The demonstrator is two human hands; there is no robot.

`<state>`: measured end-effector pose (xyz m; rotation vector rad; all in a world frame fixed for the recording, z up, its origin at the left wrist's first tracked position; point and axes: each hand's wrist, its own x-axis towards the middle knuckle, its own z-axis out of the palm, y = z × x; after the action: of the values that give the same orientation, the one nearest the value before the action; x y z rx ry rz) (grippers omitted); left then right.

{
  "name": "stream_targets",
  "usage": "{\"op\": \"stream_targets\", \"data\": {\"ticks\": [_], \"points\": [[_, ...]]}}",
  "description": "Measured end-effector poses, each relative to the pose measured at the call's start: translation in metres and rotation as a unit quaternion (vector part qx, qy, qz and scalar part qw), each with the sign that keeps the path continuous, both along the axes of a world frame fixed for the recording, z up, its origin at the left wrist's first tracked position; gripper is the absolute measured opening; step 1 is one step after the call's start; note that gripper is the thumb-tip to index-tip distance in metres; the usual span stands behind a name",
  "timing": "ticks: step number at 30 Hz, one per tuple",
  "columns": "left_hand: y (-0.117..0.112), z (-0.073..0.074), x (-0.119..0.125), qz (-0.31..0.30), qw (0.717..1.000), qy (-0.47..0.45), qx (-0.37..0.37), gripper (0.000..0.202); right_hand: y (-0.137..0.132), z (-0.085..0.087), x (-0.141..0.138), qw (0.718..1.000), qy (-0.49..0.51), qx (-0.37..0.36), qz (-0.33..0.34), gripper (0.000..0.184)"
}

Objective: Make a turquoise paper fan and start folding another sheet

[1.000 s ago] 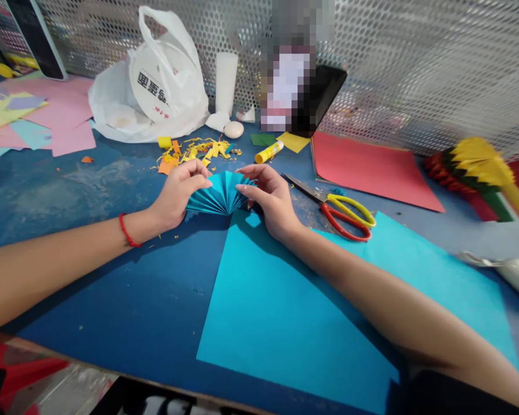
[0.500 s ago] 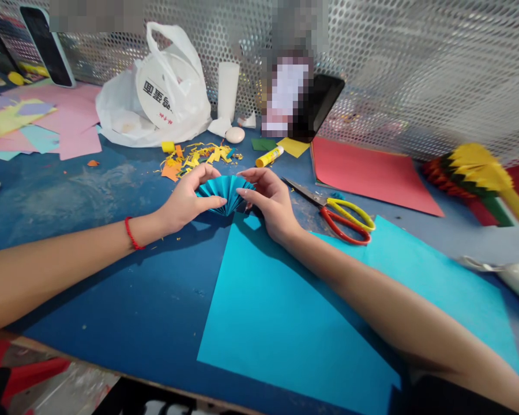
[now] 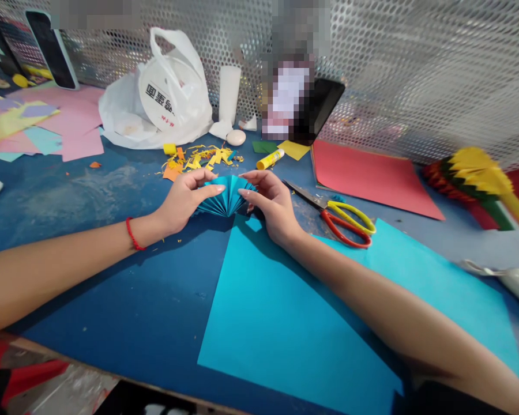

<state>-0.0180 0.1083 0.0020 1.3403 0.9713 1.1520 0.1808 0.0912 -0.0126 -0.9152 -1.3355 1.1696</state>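
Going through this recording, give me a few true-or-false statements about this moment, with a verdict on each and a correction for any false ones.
1. The left hand and right hand hold a pleated teal paper fan between them. True.
2. The red string bracelet is on the right wrist. False: it is on the left wrist.
3. The right hand holds the scissors. False: they lie on the table to that hand's right.
4. Orange and yellow paper scraps lie on the table beyond the left hand. True.
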Motion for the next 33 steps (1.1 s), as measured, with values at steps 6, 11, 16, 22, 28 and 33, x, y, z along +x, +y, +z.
{"op": "stream_targets", "data": {"ticks": [6,11,16,22,28,33], "points": [[-0.001,0.0,0.001,-0.006,1.0,0.011,0.005,0.031,0.0,0.001,-0.001,1.0,-0.002,-0.009,-0.002,0.038],[-0.002,0.004,-0.001,-0.035,0.997,0.061,0.027,0.035,-0.001,0.0,-0.001,1.0,0.011,-0.013,-0.012,0.039],[-0.003,0.004,0.0,-0.031,0.998,0.047,0.012,0.033,0.0,0.0,0.0,1.0,0.006,-0.01,-0.009,0.038],[0.0,-0.001,0.0,-0.015,1.0,0.005,-0.009,0.029,0.0,0.001,-0.001,0.999,0.03,-0.009,-0.02,0.044],[0.005,-0.005,-0.001,0.063,0.997,-0.034,0.011,0.035,0.002,0.001,-0.001,0.997,0.049,-0.019,-0.054,0.044],[0.009,-0.005,-0.004,0.109,0.992,-0.06,0.005,0.031,0.004,-0.001,0.001,0.998,0.033,-0.013,-0.061,0.047]]}}
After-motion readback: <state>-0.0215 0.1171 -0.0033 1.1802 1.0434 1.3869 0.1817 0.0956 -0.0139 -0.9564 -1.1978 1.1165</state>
